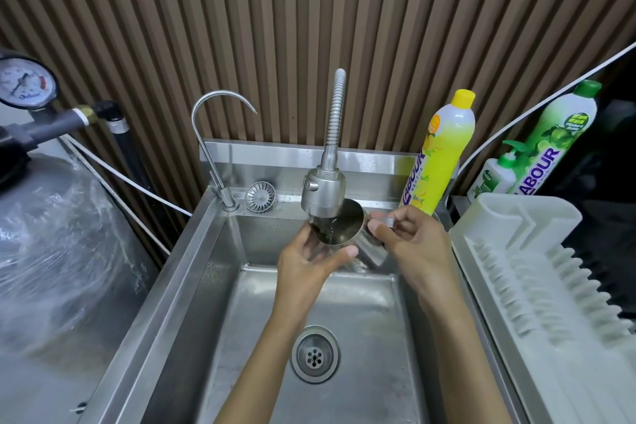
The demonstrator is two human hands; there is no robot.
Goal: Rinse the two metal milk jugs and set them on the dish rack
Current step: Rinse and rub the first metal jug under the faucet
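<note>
Head view: first rinse in progress. The metal milk jug [344, 227] is tilted mouth-up under the spray faucet head [323, 193], over the back of the sink [192, 268]; left hand [309, 262] cups its body, right hand [409, 237] pinches its handle. Water runs into the jug, fill level unreadable. No jug on the dish rack [509, 227] off the sink's right edge, second jug not in view, so I'd say most of the job is left.

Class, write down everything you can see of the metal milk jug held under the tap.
The milk jug is shiny steel, with a wide round mouth and a band handle. It is tilted, mouth up toward the spray head, and water runs into it. The left hand cups its body; the right hand pinches the handle. It is held above the sink basin.
</note>
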